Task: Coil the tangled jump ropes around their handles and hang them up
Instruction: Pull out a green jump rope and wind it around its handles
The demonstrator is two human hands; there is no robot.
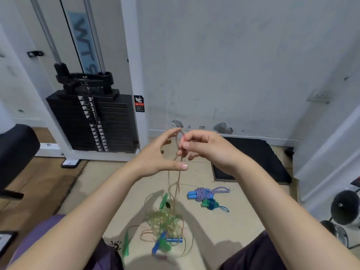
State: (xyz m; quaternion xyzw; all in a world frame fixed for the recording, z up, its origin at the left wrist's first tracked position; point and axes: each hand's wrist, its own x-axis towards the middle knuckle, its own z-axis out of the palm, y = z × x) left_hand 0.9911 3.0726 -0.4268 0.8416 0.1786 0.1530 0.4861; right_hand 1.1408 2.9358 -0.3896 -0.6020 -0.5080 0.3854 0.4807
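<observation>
right hand (210, 151): centre of the frame, fingers curled in, pinching a thin tan plastic jump rope (178, 172) up near its top end, thumb and forefinger clamped on it

left hand (161, 152): just left of the right one, fingers spread and mostly straight, forefinger tip up by the rope's top end, thumb sticking out to the right under the other hand. can't really tell if it's touching the rope, it isn't gripping anything

tan rope: hangs down from the pinch as 2 strands, straight into the mess on the floor

tangled pile of thin tan and green ropes (165, 225): lower centre of the frame on the beige floor mat (224, 230), between the person's knees, with loops sprawling out left and right

translucent green handles (164, 201): 1 sits at the top of the pile, another lies at the lower left edge of it

small blue cylindrical handle (174, 240): at the bottom of the pile, lying flat, with another blue bit just left of it

purple-and-white braided rope coiled round light blue foam handles (202, 193): right of the pile, well apart from it, already bundled

teal-and-blue bundled rope (211, 204): touching the lower right of the braided one, a blue loop poking out

black weight stack on a white machine frame (93, 121): left half of the frame

black floor pad (259, 158): right of the hands, up against the white wall
</observation>
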